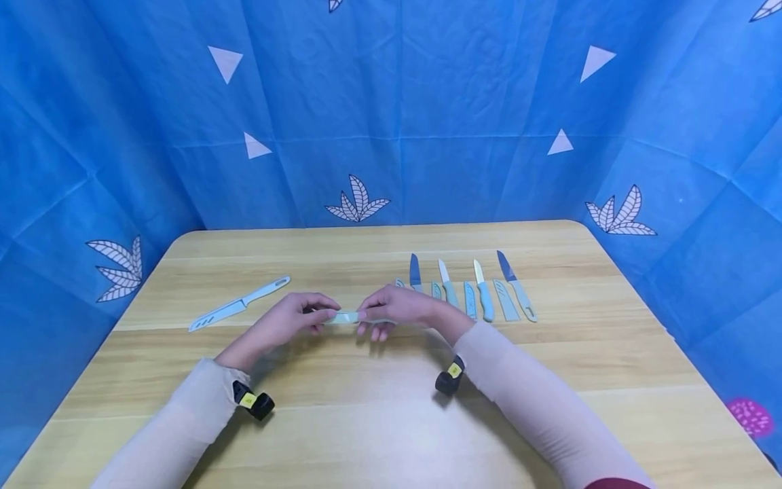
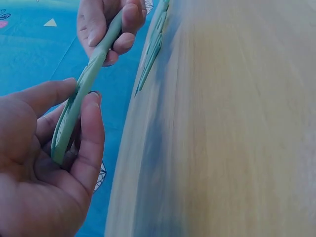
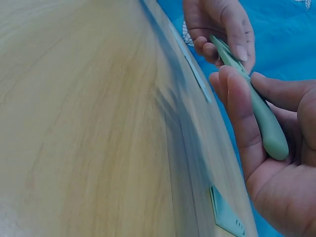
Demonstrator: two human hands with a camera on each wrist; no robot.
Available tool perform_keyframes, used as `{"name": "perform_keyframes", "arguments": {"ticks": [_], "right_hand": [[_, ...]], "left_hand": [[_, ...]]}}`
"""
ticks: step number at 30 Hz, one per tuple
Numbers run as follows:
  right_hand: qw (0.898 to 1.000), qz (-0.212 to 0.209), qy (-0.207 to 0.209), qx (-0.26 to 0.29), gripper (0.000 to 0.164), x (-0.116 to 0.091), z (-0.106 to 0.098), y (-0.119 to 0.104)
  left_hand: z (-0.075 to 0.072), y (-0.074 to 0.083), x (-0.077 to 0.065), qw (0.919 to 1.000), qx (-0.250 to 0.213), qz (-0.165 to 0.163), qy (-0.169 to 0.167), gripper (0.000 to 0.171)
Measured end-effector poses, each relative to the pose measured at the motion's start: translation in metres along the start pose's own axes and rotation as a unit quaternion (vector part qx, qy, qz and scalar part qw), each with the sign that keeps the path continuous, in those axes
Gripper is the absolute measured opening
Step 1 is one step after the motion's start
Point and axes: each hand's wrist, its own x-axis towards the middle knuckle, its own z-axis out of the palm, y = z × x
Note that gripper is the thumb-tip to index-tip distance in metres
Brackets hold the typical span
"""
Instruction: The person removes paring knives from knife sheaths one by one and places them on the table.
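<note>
Both hands hold a pale green knife (image 1: pixel 347 317) between them, above the middle of the table. My left hand (image 1: pixel 299 318) pinches the sheath (image 2: pixel 74 111) over its blade end between thumb and fingers. At the other end, the smooth green handle (image 3: pixel 268 121) lies in my right hand (image 1: pixel 400 307), with thumb and fingers curled round it. The sheath covers the blade, and its mouth sits close to the handle in the left wrist view.
To the left lies a light blue sheathed knife (image 1: pixel 238 305). Right of the hands are several bare knives, among them a blue-handled one (image 1: pixel 485 295) and a dark-bladed one (image 1: pixel 518 288), with flat sheaths (image 1: pixel 506 301) between them. A blue curtain (image 1: pixel 391 102) hangs behind the table (image 1: pixel 391 421).
</note>
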Motion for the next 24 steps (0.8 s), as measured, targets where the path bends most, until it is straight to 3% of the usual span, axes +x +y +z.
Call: {"name": "perform_keyframes", "arguments": {"ticks": [5, 10, 17, 24], "right_hand": [[1.000, -0.006, 0.008, -0.006, 0.031, -0.006, -0.001, 0.003], [1.000, -0.012, 0.010, 0.000, 0.031, -0.009, -0.003, 0.006], [1.000, -0.013, 0.010, 0.017, 0.030, -0.015, -0.004, 0.009], [0.999, -0.012, 0.017, 0.027, 0.025, -0.019, -0.003, 0.012]], "left_hand": [[0.003, -0.003, -0.001, 0.9960, -0.085, -0.028, -0.006, 0.031], [0.008, -0.003, -0.002, 0.9856, -0.162, -0.047, 0.003, 0.031], [0.018, -0.003, -0.004, 0.9640, -0.260, -0.053, 0.013, 0.030], [0.023, -0.004, -0.007, 0.9360, -0.346, -0.063, 0.002, 0.027]]}}
